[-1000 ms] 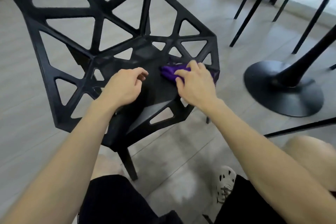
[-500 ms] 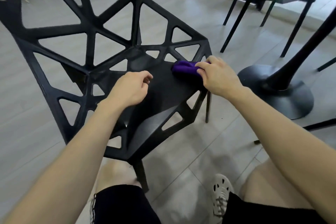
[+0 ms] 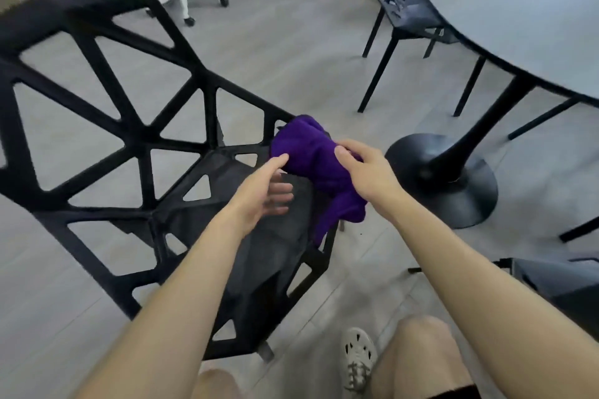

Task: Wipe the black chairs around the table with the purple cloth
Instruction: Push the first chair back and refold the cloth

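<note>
"Where's the purple cloth [image 3: 311,152]?"
"Bunched over the far edge of the black chair [image 3: 265,256]. Right hand [image 3: 366,172] clamped round it, left hand [image 3: 259,191] spread just beside."
"Tricky?"
"Soft, light, floppy, I'd say. Gather the dangling tail."

Left arm [image 3: 168,301] and right arm [image 3: 453,262] are both bare and stretched out in front, about level. The right grip [image 3: 366,172] is back-up, thumb and fingers curled round the bunched purple cloth [image 3: 308,152]. Just left of it, the left grip [image 3: 254,196] hangs loose, palm facing the right one, top finger touching the cloth's edge.
</note>
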